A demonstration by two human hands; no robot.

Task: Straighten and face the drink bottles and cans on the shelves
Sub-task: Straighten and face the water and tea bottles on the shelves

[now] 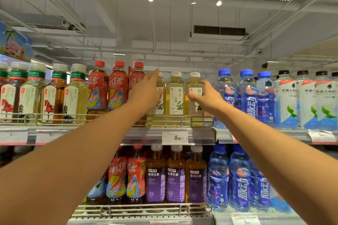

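**Both hands on the pale tea bottles, top shelf**

On the upper wire-fronted shelf [109, 116], three pale yellow-green tea bottles with white caps stand side by side between red-capped red-label bottles [117, 87] and blue-capped blue sports drinks [246, 95]. Left hand [146, 91] reaches onto the left tea bottle [161, 86], fingers mostly straight against it, thumb low across its label. Right hand [206, 97] wraps the right tea bottle [194, 82], fingers curled round its side. Between them the middle tea bottle [176, 97] stands upright, label forward, untouched. A white price tag [174, 138] hangs below.
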